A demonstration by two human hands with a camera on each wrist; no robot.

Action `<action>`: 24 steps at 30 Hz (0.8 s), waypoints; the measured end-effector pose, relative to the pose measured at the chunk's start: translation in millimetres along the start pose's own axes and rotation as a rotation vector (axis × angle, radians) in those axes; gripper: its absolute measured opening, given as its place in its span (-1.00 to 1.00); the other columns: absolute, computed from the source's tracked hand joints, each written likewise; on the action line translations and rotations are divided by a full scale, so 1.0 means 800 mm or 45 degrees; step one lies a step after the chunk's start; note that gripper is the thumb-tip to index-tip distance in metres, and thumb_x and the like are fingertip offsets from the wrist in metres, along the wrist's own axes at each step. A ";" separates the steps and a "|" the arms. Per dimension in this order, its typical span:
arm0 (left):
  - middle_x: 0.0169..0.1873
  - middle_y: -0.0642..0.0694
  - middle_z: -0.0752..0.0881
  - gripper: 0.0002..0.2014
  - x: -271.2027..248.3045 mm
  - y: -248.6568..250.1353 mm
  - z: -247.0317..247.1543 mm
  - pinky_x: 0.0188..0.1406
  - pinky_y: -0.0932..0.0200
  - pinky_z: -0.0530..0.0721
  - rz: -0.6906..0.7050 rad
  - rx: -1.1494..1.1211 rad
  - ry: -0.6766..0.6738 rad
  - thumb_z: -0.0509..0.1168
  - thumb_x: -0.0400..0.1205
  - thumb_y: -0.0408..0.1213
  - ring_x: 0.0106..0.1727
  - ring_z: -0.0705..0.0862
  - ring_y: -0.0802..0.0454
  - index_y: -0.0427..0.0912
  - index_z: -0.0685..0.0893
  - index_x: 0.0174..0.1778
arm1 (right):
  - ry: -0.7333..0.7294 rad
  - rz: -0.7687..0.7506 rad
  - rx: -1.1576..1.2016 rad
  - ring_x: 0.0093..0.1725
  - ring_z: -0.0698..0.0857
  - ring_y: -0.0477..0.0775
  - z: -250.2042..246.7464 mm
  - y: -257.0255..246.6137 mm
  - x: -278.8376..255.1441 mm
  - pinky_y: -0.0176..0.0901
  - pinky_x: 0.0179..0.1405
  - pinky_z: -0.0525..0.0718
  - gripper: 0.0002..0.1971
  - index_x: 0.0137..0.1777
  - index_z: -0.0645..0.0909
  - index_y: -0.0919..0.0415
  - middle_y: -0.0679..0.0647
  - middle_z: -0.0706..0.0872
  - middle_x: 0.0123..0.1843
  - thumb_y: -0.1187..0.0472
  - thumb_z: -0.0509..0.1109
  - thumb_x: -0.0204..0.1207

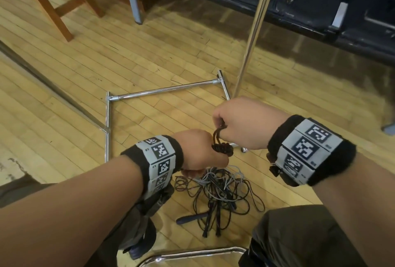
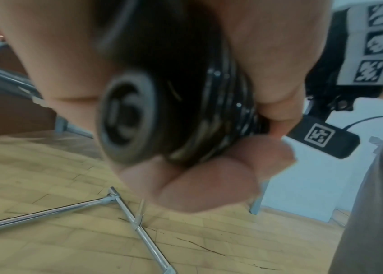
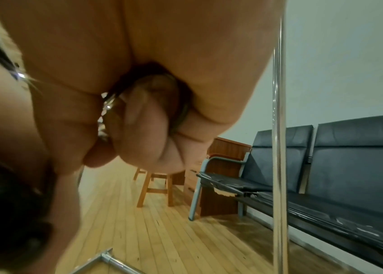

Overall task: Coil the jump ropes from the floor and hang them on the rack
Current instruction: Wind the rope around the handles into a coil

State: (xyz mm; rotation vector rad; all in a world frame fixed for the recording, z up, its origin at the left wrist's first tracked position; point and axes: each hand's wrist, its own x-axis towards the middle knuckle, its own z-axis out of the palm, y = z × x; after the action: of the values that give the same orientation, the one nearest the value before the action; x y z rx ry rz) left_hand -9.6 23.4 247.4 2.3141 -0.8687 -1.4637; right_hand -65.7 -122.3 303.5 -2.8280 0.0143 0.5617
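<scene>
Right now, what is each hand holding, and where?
Left hand grips the coiled jump rope around its wrapped bundle; right hand pinches its loop end.

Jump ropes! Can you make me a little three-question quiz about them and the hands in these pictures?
1. True or false: the left hand grips a wound bundle of rope.
2. What does the right hand pinch? A) a chair leg B) rope strands C) nothing
3. Fill in: the tangled ropes lie on the wooden ____.

Key: 1 true; 2 B; 3 floor.
</scene>
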 end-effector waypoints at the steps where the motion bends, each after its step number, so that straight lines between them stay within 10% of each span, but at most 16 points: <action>1: -0.32 -0.17 0.89 -0.62 0.000 -0.003 -0.003 -0.41 0.17 0.79 -0.003 -0.055 0.031 0.38 0.64 0.09 -0.55 0.72 0.03 -0.19 0.78 0.03 | -0.002 -0.014 -0.002 -0.30 0.54 -0.16 -0.004 -0.005 -0.003 -0.26 -0.47 0.35 -0.89 -0.15 0.63 -0.06 -0.13 0.60 -0.28 0.14 0.36 0.60; 10: -0.27 -0.12 0.80 -0.80 -0.004 -0.007 -0.045 -0.49 0.09 0.76 0.132 -0.979 0.245 0.38 0.78 -0.09 -0.43 0.77 -0.05 -0.10 0.68 0.24 | 0.139 0.079 0.401 -0.26 0.63 -0.04 -0.012 0.011 -0.022 -0.08 -0.36 0.52 -0.74 0.03 0.64 -0.05 -0.05 0.69 -0.22 -0.04 0.14 0.80; 14: -0.30 -0.14 0.75 -0.83 -0.004 -0.007 -0.049 -0.51 0.11 0.73 0.177 -1.104 0.222 0.36 0.80 -0.18 -0.44 0.74 -0.08 -0.08 0.64 0.28 | 0.035 0.118 0.507 0.05 0.71 0.06 0.000 0.029 -0.034 0.23 0.11 0.70 -0.70 0.13 0.67 -0.14 0.01 0.75 0.03 -0.16 0.12 0.76; 18: -0.33 -0.12 0.71 -0.87 -0.003 -0.005 -0.045 -0.51 0.09 0.71 0.222 -1.044 0.192 0.38 0.78 -0.19 -0.42 0.71 -0.06 -0.03 0.64 0.22 | 0.000 0.162 0.579 0.21 0.61 -0.17 0.002 0.044 -0.042 -0.01 0.32 0.62 -0.69 0.29 0.70 -0.31 -0.20 0.61 0.20 -0.20 0.17 0.74; 24: -0.36 -0.09 0.64 -0.92 -0.002 0.001 -0.043 -0.53 0.10 0.66 0.286 -0.992 0.213 0.39 0.76 -0.23 -0.43 0.64 -0.04 -0.07 0.66 0.15 | -0.013 0.141 1.003 -0.48 0.41 -0.13 0.000 0.059 -0.044 -0.14 -0.42 0.40 -0.91 0.05 0.82 -0.21 -0.08 0.44 -0.41 -0.01 0.49 0.62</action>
State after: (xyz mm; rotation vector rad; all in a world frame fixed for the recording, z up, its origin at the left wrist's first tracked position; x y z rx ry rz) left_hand 19.8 20.7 264.4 1.6621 -0.3852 -1.1975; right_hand -100.9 -169.1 305.5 -2.0632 0.3180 0.4580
